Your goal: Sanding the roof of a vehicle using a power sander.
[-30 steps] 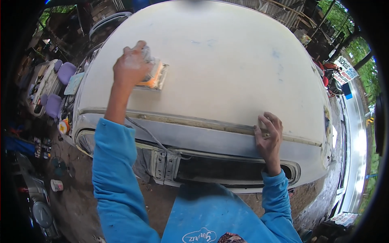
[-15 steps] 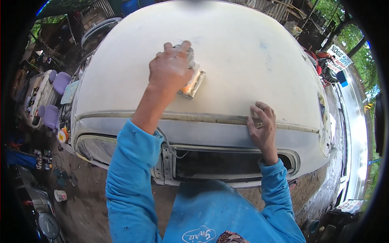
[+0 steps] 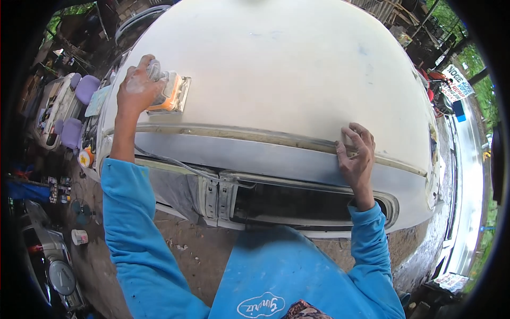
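My left hand (image 3: 138, 86) is wrapped around the dusty grip of an orange electric sander (image 3: 172, 94), its square pad against the pale vehicle roof (image 3: 276, 80) at the left side. From the sander a grey cord (image 3: 175, 164) trails back over the roof edge to the side window. My right hand (image 3: 358, 155) holds nothing; its dusty, bent fingers are apart and touch the roof by the rain gutter (image 3: 239, 135). Bluish scuffs mark the roof's far part.
Below the gutter runs the side window opening (image 3: 292, 204). Purple seats (image 3: 86, 89) stand at the left, with a white bucket (image 3: 79, 237) on the ground and a grey vehicle (image 3: 58, 271) at the lower left. A lettered sign (image 3: 457, 82) stands at the right.
My left hand and the sander have moved left across the roof, drawing the cord along. My right hand stays by the gutter; the view has shifted slightly.
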Demonstrator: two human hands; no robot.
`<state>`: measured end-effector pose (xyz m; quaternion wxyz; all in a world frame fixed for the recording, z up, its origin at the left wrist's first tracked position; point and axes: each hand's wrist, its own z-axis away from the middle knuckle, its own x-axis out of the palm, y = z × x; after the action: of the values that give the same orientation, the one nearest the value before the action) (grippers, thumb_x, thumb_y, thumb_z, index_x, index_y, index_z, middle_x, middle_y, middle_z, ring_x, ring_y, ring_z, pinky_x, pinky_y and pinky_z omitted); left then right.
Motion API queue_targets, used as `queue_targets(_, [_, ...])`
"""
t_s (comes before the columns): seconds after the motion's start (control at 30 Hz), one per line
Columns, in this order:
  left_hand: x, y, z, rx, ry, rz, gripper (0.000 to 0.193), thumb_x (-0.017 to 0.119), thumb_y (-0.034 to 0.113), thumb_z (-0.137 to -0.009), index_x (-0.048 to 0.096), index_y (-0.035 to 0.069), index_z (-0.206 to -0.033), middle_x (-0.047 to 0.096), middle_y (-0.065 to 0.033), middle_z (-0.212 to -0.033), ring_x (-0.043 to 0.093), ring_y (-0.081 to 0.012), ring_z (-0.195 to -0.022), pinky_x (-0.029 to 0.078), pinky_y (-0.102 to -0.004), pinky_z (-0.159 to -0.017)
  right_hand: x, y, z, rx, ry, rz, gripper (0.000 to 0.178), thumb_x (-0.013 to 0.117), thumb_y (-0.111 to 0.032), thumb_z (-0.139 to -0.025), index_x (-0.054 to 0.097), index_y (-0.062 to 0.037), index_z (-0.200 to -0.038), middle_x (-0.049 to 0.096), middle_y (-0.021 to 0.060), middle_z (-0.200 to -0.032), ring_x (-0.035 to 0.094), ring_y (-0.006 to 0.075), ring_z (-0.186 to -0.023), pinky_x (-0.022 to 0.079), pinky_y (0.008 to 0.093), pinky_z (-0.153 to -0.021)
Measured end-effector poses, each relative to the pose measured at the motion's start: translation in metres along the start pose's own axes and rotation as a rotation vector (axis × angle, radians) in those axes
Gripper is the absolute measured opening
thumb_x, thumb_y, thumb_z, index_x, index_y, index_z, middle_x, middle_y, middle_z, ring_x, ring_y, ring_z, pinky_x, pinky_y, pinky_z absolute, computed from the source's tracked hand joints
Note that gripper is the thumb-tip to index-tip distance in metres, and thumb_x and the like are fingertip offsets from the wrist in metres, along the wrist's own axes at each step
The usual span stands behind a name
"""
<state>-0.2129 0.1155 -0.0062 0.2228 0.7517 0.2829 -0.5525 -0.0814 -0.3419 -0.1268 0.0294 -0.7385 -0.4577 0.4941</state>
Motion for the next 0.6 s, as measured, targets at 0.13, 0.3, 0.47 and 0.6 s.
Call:
queue_targets(0.13, [-0.005,0.027,0.023,0.053,-0.006,0.106,0.066,0.073,0.034,-0.079,0.051,0.022,-0.14,0.062,-0.0219,-0.117,0.063,-0.0424,-0.11,0.051,-0.0494,-0.095,0.001,-0.002,0.0,-0.011,-0.016,0.005,0.034,0.073,-0.007,-0.08,0.07,-0.0043,-0.113,0.061,0.0156,-0.125,0.055,0.0337,-0.117,0.043,0.0436,-0.102])
queue_targets(0.3, [-0.015,0.094,0.055,0.175,0.018,0.174,0.064,0.074,0.031,-0.078,0.053,0.022,-0.138,0.061,-0.0198,-0.116,0.065,-0.0411,-0.105,0.054,-0.0488,-0.089,-0.001,-0.001,0.001,-0.024,-0.008,0.012,0.034,0.073,-0.008,-0.08,0.07,-0.0046,-0.114,0.061,0.0157,-0.126,0.055,0.0337,-0.118,0.042,0.0439,-0.102])
queue_targets(0.47, [-0.024,0.149,0.086,0.282,0.021,0.216,0.069,0.078,0.024,-0.075,0.053,0.021,-0.139,0.059,-0.0182,-0.119,0.067,-0.0391,-0.103,0.056,-0.0476,-0.089,-0.002,0.001,0.002,-0.048,-0.008,0.015,0.034,0.073,-0.01,-0.08,0.069,-0.0041,-0.114,0.061,0.0158,-0.126,0.055,0.0343,-0.119,0.042,0.0443,-0.103])
queue_targets(0.6, [-0.027,0.178,0.1,0.344,0.023,0.182,0.07,0.079,0.025,-0.075,0.053,0.02,-0.139,0.059,-0.0185,-0.118,0.067,-0.0386,-0.102,0.057,-0.0474,-0.088,-0.002,0.001,0.003,-0.036,-0.008,0.018,0.035,0.074,-0.011,-0.08,0.068,-0.0033,-0.114,0.061,0.0162,-0.127,0.055,0.0355,-0.12,0.042,0.0451,-0.104])
